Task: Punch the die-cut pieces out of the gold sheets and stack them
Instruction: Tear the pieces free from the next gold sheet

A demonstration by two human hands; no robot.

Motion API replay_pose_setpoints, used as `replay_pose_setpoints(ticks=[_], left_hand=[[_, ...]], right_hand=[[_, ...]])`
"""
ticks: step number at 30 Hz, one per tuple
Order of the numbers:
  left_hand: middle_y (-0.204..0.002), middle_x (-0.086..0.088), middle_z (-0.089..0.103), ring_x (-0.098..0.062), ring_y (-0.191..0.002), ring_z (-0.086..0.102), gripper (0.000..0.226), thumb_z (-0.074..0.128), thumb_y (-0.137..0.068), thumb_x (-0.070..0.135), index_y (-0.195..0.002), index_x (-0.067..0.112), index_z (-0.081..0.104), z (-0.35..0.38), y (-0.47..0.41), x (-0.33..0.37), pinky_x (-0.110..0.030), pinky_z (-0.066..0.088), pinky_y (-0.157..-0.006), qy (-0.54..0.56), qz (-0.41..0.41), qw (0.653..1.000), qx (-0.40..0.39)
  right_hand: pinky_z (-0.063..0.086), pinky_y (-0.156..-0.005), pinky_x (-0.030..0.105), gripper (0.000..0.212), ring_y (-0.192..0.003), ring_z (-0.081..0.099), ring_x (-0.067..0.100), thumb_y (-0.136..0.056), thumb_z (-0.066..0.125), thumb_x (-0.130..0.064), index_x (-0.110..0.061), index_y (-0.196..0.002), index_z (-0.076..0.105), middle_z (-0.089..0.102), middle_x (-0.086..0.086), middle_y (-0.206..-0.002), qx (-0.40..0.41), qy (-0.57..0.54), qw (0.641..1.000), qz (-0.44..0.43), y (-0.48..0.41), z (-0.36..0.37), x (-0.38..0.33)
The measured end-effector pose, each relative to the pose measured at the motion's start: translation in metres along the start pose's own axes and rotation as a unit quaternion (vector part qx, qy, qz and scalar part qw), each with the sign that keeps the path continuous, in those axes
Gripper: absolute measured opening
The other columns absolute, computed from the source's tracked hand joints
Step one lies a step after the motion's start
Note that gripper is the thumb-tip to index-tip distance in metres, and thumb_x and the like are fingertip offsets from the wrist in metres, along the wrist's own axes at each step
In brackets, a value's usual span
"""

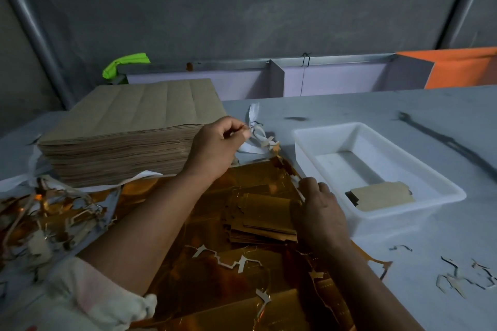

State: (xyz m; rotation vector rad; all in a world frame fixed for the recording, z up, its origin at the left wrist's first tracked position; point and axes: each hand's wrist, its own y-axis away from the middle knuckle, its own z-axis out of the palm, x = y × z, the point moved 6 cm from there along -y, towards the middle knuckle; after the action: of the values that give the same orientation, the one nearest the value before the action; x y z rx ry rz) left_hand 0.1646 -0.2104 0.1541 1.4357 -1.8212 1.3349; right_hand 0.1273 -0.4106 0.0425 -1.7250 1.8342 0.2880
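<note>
We see one white tray [304, 148] right of centre, holding a single low stack of cut pieces [382, 195], brown side up, at its near end. Our left hand [217, 148], mid-frame, pinches a white scrap strip [258, 138] between thumb and curled fingers, while our right hand [320, 212] curls its fingers over the far edge of a loose pile of gold pieces [263, 217] lying on the gold sheets [215, 290] at lower centre. One tall stack of brown sheets [129, 137] stands at upper left.
</note>
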Motion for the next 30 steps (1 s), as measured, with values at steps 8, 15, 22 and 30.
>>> replay_pose_setpoints(ticks=[8,15,22,30], left_hand=[[-0.118,-0.005,0.071,-0.020,-0.115,0.064,0.015,0.047,-0.097,0.007,-0.090,0.017,0.056,0.016,0.027,0.057,-0.037,0.049,-0.094,0.302,0.007,0.930,-0.212],[-0.102,-0.016,0.073,-0.037,-0.117,0.062,0.008,0.043,-0.090,0.013,-0.090,0.010,0.050,0.006,0.037,0.080,-0.051,0.044,-0.104,0.512,-0.038,0.815,-0.267],[-0.056,0.006,0.044,-0.005,-0.043,0.041,0.013,0.046,-0.089,0.017,-0.078,0.016,0.052,-0.026,0.032,0.067,-0.019,0.050,-0.050,0.591,-0.142,0.787,-0.104],[-0.056,0.005,0.042,-0.003,-0.043,0.024,0.007,0.045,-0.081,0.015,-0.083,0.010,0.050,-0.044,0.044,0.111,-0.012,0.027,-0.034,0.684,-0.100,0.681,-0.242]], right_hand=[[0.042,-0.077,0.034,0.071,-0.115,0.050,0.028,-0.089,0.069,-0.034,-0.024,-0.147,0.029,0.046,0.010,-0.135,0.082,-0.018,0.996,-0.006,-0.009,-0.020,-0.007],[0.048,-0.086,0.040,0.049,-0.120,0.045,0.029,-0.093,0.063,-0.039,-0.031,-0.139,0.047,0.044,0.008,-0.137,0.052,0.014,0.999,0.003,-0.010,-0.032,-0.009],[0.049,-0.069,0.038,0.016,-0.095,0.058,0.029,-0.096,0.053,-0.020,-0.012,-0.101,0.066,0.068,0.009,-0.101,0.133,0.029,0.989,-0.064,0.005,-0.067,-0.031],[0.043,-0.078,0.019,0.043,-0.106,0.052,0.006,-0.090,0.070,-0.029,-0.037,-0.126,0.048,0.057,-0.012,-0.127,-0.159,-0.162,0.968,-0.107,0.017,-0.053,-0.064]])
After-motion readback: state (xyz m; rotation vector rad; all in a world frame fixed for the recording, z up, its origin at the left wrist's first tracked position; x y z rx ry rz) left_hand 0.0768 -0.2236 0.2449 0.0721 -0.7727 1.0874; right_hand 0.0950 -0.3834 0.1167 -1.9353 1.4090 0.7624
